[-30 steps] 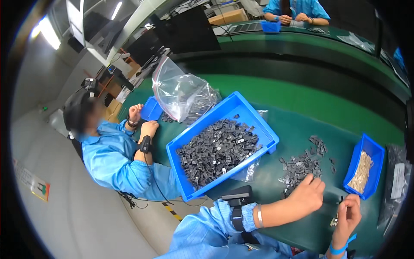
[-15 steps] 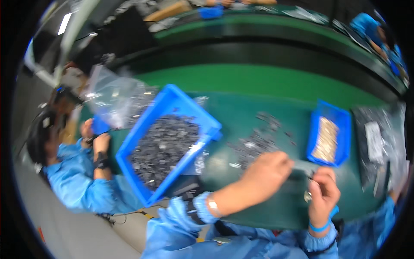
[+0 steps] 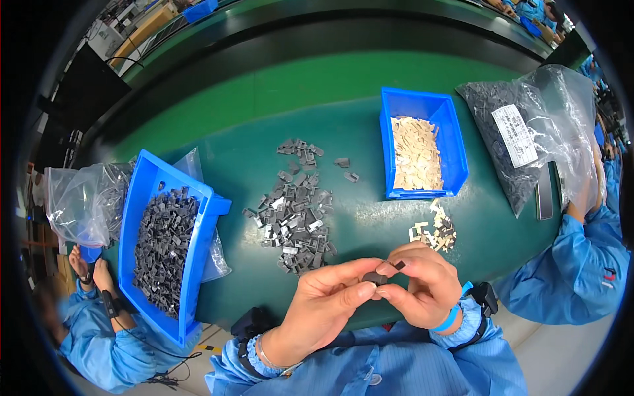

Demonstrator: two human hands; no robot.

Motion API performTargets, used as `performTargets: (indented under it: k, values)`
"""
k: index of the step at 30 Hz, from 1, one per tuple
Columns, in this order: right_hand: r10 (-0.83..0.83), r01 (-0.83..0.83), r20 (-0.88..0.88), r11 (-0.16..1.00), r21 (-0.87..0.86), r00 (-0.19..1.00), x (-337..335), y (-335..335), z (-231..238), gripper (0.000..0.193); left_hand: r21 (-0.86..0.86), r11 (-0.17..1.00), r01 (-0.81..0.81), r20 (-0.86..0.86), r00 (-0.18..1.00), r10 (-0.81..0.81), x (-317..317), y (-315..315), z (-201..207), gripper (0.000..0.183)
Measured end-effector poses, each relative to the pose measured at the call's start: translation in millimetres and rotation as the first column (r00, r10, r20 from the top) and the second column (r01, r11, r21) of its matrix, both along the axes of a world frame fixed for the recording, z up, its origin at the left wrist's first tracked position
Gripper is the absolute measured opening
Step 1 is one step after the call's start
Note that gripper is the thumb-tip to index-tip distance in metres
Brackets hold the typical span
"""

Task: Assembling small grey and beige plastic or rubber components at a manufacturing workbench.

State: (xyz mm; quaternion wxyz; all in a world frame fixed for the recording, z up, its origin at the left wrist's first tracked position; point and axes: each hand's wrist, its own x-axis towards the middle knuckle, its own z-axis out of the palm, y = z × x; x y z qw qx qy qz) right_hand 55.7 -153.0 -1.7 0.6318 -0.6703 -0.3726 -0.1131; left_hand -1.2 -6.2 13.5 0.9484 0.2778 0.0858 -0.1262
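Note:
In front of my body the two hands meet at the fingertips. My left hand (image 3: 323, 300) pinches a small dark grey plastic piece (image 3: 375, 278) between thumb and forefinger. Close against it, my right hand (image 3: 428, 285) holds a small flat black strip (image 3: 399, 264) in its fingers; its thumb reaches to the grey piece's edge. Beyond the left hand lies a loose heap of similar dark grey plastic pieces (image 3: 300, 214). Small cream and black strips (image 3: 436, 231) are scattered past the right hand.
A large blue bin (image 3: 208, 247) of dark pieces stands at left. A smaller blue bin (image 3: 456, 148) holds cream strips. A labelled clear bag (image 3: 485, 105) of dark pieces and a phone-like slab (image 3: 544, 195) lie at right. Co-workers (image 3: 129, 343) sit on both sides.
My view has turned toward the right. My hands, apart before, have come together; the left has left the edge of the grey heap and now shows a grey piece in its fingers.

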Motion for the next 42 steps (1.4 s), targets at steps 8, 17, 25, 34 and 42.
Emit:
performTargets:
  k: [8,17,25,34,42]
  values:
    - [0.027,-0.001,-0.248,0.994,0.105,0.968,-5,3,-4,0.037,0.231,0.960,-0.157,0.180,0.977,0.116,-6,-3,-10,0.026]
    - [0.254,-0.019,-0.639,0.936,0.351,0.726,-11,10,0,0.007,0.606,0.731,-0.314,0.299,0.941,0.157,-4,2,-16,0.025]
    - [0.192,-0.024,-0.633,0.964,0.263,0.750,-10,10,-2,0.007,0.649,0.693,-0.314,0.319,0.939,0.126,-3,1,-15,0.026]
    - [0.172,-0.006,-0.625,0.966,0.259,0.761,-11,13,-2,0.007,0.654,0.686,-0.319,0.319,0.939,0.132,-3,2,-13,0.025]
    - [0.151,-0.011,-0.598,0.973,0.231,0.787,-12,15,-1,0.008,0.649,0.686,-0.329,0.328,0.935,0.138,-5,3,-14,0.024]
